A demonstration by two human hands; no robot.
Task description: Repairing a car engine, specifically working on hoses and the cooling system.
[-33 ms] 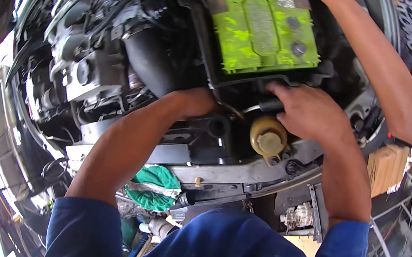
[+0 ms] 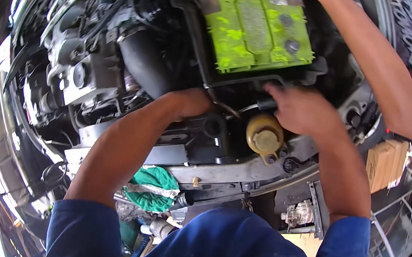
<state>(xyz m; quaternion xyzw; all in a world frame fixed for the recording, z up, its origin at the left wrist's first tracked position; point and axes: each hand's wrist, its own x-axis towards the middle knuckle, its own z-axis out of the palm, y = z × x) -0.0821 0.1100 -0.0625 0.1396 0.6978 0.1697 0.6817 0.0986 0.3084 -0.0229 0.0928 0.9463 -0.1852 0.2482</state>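
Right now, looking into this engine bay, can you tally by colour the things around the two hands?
Bright green: 1, the rectangular battery
Yellow: 1, the round plastic reservoir cap, just below the right hand
Teal green: 1, the crumpled cloth, beneath the left forearm; the left hand reaches into the dark gap
Total: 3

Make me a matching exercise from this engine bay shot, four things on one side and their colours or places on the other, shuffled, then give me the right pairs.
Things:
1. battery
2. reservoir cap
3. rag
4. right hand

Descriptions:
A. green cloth, low down below the front crossmember
B. bright lime green top, at the upper middle of the bay
C. just below the battery, fingers on a dark tool
D. yellowish and round, under the right hand

Pairs: 1-B, 2-D, 3-A, 4-C
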